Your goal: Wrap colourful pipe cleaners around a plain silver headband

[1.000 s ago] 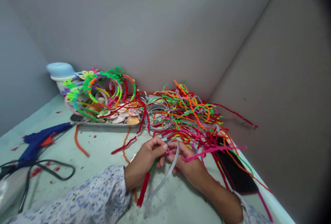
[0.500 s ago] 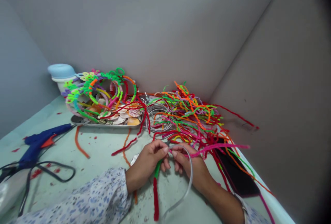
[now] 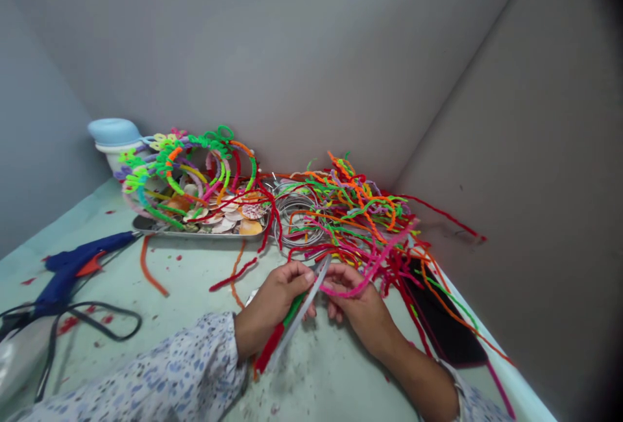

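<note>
My left hand (image 3: 285,287) is closed on a thin grey headband (image 3: 302,311), pinching it between thumb and fingers. One arm of the band is wrapped in green and red pipe cleaner (image 3: 273,343) and points down toward me; the other is bare and crosses in front of it. In my right hand (image 3: 357,305), thumb and fingers pinch a bright pink pipe cleaner (image 3: 374,271) close to the band. Its free end curves up to the right. The fingers partly hide where pink meets band.
Behind my hands, a metal tray (image 3: 195,234) bears seashells and several pipe-cleaner headbands (image 3: 195,143). Right of it lie coiled grey bands (image 3: 296,214) and a pipe-cleaner heap (image 3: 360,201). A phone (image 3: 445,324) lies far right, a blue glue gun (image 3: 87,256) left, a lidded container (image 3: 114,136) behind.
The headband has turned in my left hand, so its two arms now cross closely and slant down-left. The pink pipe cleaner's free end has swung upward from pointing right.
</note>
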`<state>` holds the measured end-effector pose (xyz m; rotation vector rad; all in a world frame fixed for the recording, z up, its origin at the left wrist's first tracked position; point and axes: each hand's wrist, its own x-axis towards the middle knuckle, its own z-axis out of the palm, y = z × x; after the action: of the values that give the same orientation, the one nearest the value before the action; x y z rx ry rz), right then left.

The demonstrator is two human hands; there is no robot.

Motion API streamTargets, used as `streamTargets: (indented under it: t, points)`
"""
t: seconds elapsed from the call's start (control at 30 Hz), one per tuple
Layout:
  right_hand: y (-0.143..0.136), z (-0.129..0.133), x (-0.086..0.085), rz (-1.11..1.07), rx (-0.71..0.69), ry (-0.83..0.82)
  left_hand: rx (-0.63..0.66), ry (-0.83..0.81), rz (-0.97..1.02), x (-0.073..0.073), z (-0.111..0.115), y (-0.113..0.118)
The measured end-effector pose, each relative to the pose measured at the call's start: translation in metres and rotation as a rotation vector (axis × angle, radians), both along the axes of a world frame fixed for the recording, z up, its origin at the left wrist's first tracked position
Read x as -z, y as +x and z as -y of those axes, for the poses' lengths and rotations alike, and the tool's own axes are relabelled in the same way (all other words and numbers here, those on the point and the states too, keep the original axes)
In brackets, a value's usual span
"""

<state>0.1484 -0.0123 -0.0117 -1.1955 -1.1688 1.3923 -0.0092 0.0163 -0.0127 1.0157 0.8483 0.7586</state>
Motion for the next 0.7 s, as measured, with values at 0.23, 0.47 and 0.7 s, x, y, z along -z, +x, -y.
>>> streamTargets:
  t: [0.23, 0.47, 0.7]
  points:
    - [0.004, -0.007, 0.013, -0.021, 0.113, 0.035, 0.067, 0.029, -0.03, -0.016, 0.009, 0.004]
    - [0.005, -0.006, 0.014, 0.035, 0.124, 0.164, 0.113, 0.107, -0.124, -0.013, 0.011, 0.005]
    - [0.008, -0.01, 0.023, 0.056, 0.078, 0.233, 0.098, 0.229, -0.239, -0.005, 0.019, 0.003]
